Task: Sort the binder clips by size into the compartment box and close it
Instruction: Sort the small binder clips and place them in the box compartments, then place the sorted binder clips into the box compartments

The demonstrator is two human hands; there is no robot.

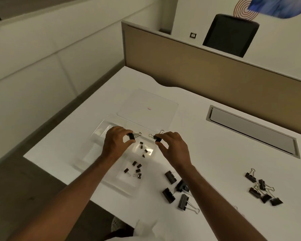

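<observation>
Both hands hover over the clear compartment box [101, 134], each pinching one mid-size binder clip: left hand [116, 142] pinches left clip [132, 136] between thumb and fingers, wire handles pointing right; right hand [173, 146] pinches right clip [157, 137], handles pointing left and up, so the two clips face each other across a small gap. Both sit above the far end of the box, past the compartments already holding tiny clips [142, 150] and small clips [135, 169]. Lid [147, 105] lies open, flat behind the box. Likely drop spot is the far compartment right under the left hand, which is nearer; the right has to shift left. Large clips [176, 188] near right forearm, more mid-size clips [262, 188] well apart to the right on the desk [215, 153]
</observation>
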